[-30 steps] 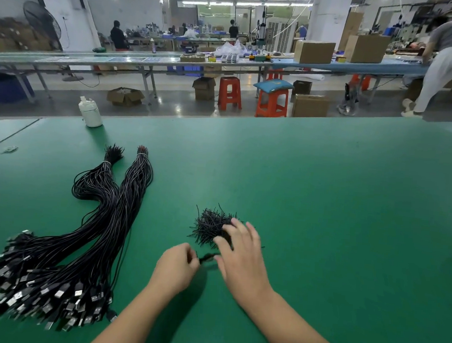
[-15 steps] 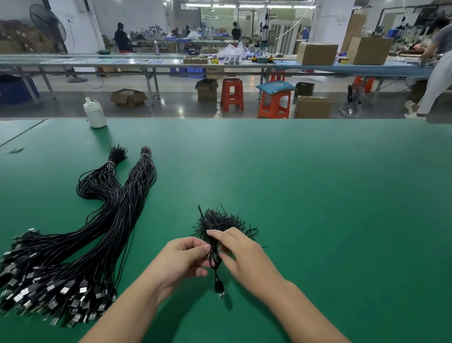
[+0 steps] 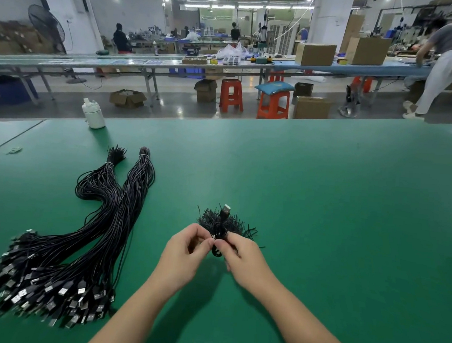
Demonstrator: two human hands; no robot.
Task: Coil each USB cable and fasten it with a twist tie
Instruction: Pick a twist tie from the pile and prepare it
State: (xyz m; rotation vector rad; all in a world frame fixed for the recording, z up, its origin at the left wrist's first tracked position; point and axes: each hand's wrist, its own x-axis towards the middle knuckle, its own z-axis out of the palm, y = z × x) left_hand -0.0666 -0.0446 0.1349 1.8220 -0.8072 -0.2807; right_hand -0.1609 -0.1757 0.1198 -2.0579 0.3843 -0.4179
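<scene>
Toward the worktop's (image 3: pixel 325 206) near-left corner lies a bundle of black cables (image 3: pixel 78 241), plugs fanned out. Mid-worktop, the left hand (image 3: pixel 186 252) and right hand (image 3: pixel 242 256) pinch one coiled black cable (image 3: pixel 222 226), its plug upright, before the pile of ties (image 3: pixel 239 225).

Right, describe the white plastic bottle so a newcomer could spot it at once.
Start at the big green work table and look to its far left edge. Beyond the two long bundles of black USB cables stands the small white plastic bottle, upright by the table's rim. It is the only white, standing thing there; everything else on the table is black and lying flat.
</scene>
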